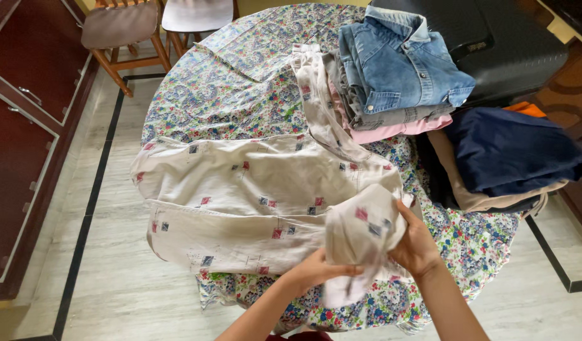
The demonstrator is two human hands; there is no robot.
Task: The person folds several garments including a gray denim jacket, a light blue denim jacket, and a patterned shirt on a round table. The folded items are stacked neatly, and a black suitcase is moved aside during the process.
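Observation:
A cream shirt [253, 189] with small red and blue square prints lies spread across a round table covered by a floral cloth [240, 88]. One sleeve stretches up toward the folded pile. My left hand [316, 270] and my right hand [416, 245] both grip a bunched sleeve of the shirt [362, 233] at the table's near edge.
A folded stack with a denim shirt [398, 63] on top sits at the far right of the table. Navy and tan folded clothes [506, 158] lie to the right. A black suitcase [499, 44] stands behind. Two wooden chairs [123, 31] are at the back; a dark cabinet [25, 126] lines the left.

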